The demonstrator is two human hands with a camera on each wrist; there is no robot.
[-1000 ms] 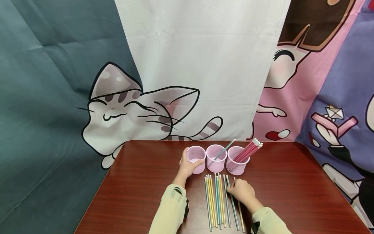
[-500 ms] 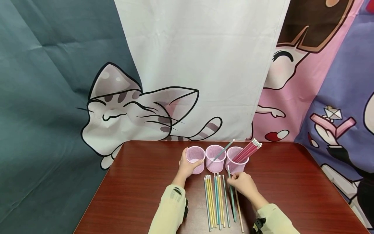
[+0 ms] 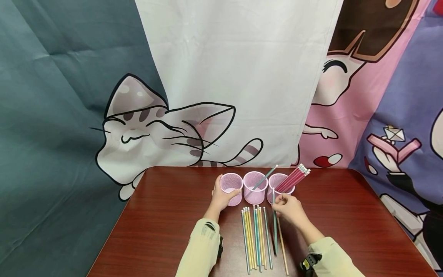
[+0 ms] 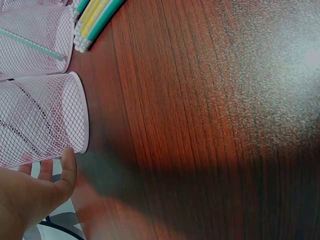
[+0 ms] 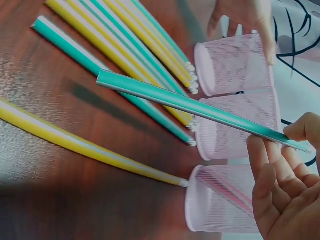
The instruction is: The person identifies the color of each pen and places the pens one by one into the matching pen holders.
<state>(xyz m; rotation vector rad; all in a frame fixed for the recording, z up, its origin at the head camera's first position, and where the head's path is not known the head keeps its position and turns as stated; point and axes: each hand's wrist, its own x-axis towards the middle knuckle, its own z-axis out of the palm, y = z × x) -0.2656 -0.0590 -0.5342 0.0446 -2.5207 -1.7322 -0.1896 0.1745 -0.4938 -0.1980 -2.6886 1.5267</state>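
My left hand (image 3: 221,197) holds the left pink mesh pen cup (image 3: 236,200), thumb at its front and fingers round its outer side. Between thumb and fingers my right hand (image 3: 290,209) pinches a green pencil (image 5: 190,107), raised off the table with its white eraser end up, in front of the right mesh cup (image 5: 192,210). That cup holds a bundle of pink pencils (image 3: 292,180). One green pencil (image 3: 265,177) leans in the middle mesh cup (image 3: 255,199). No pencil shows in the left cup.
Several green and yellow pencils (image 3: 254,238) lie side by side on the brown table (image 3: 166,231), eraser ends toward the cups. A lone yellow pencil (image 3: 283,246) lies right of them. Behind the table hangs a cartoon-printed cloth (image 3: 242,77).
My right hand has lifted a green pencil off the table and moved it forward, up toward the right cup. My left hand has stayed at the left cup.
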